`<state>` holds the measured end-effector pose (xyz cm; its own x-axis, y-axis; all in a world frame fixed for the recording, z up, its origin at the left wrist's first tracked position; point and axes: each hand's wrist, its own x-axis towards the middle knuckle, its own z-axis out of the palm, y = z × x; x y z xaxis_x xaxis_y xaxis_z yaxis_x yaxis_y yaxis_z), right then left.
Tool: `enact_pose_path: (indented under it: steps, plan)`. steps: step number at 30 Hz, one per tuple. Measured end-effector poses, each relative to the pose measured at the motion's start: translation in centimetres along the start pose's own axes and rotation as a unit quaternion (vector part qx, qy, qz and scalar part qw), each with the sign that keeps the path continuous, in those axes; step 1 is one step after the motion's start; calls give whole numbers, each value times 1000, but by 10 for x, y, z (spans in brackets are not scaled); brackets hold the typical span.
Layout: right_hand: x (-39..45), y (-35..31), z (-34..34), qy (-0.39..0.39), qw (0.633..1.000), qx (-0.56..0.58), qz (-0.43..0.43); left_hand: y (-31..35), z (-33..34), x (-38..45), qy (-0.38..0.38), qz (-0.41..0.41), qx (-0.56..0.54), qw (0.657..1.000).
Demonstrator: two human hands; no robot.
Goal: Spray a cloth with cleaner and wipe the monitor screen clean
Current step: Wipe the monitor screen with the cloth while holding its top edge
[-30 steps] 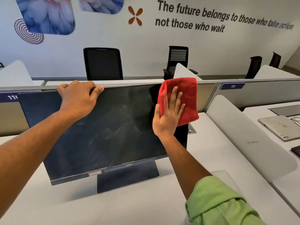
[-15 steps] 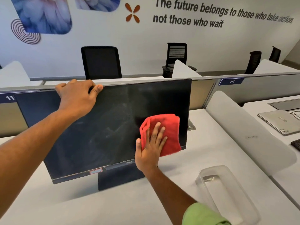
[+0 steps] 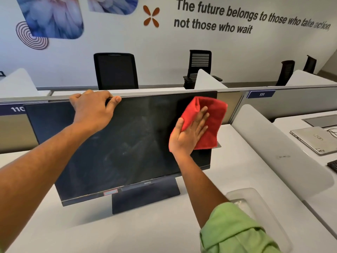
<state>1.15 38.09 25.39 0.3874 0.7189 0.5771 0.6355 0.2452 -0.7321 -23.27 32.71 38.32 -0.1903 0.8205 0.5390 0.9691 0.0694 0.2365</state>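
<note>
Two hands work the monitor, which stands on the white desk. Nearest the monitor's foot, a clear plastic tray lies on the desk, partly hidden by a green sleeve. Right hand, fingers straight and spread, presses the red cloth flat against the screen's upper right part; cloth overhangs the right edge. Left hand grips the monitor's top edge, fingers curled over it, bracing. Hazy smears show across the screen's middle and lower left, so wiping looks unfinished. Best practice, I judge: keep the brace firm, use light even pressure, overlap passes toward the smeared middle. Beyond the monitor, black chairs stand at the wall. No spray bottle visible.
</note>
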Motion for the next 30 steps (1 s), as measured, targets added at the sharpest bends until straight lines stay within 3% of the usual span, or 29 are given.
enact_pose_path:
  steps: [3, 8, 15, 22, 30]
  plan:
    - [-41, 33, -5, -29, 999, -16, 31, -2, 1, -1, 6, 0, 0, 1000]
    - [-114, 56, -8, -71, 991, -99, -51, -1, 3, 0, 19, 11, 4, 1000]
    - [-59, 1, 3, -138, 967, -111, -181, -1, -1, -3, 14, 1, 12, 1000]
    - [27, -18, -2, -65, 986, -59, -143, 0, 2, 0, 12, 6, 3, 1000]
    - [-87, 49, -8, -67, 997, -46, 16, 0, 6, -1, 21, 4, 1, 1000]
